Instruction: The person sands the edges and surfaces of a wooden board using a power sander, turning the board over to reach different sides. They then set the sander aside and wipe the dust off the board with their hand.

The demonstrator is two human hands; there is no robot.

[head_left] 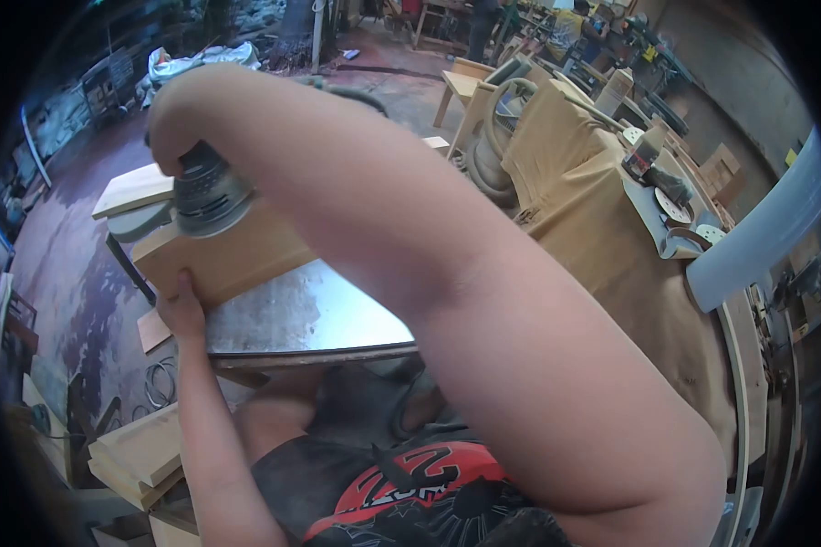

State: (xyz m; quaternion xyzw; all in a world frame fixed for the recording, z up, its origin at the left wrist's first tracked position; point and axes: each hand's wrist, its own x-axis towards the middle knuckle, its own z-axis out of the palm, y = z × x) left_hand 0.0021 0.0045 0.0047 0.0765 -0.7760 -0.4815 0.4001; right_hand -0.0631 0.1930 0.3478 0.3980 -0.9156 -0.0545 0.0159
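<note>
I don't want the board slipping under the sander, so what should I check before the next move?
1. Right hand on the sander: ok.
2. Left hand steadying the near end of the board: ok.
3. Left thumb clear of the sanding pad: ok, it sits below with a gap.
4. Board's far end secured: cannot tell, the right arm hides it.
5. Pad flat on the wood: cannot tell from this angle.
6. Sander switched off: cannot tell.

Board [246, 257] on table [342, 314], sander [212, 202] at its top edge, cloth [602, 246] at right
</note>
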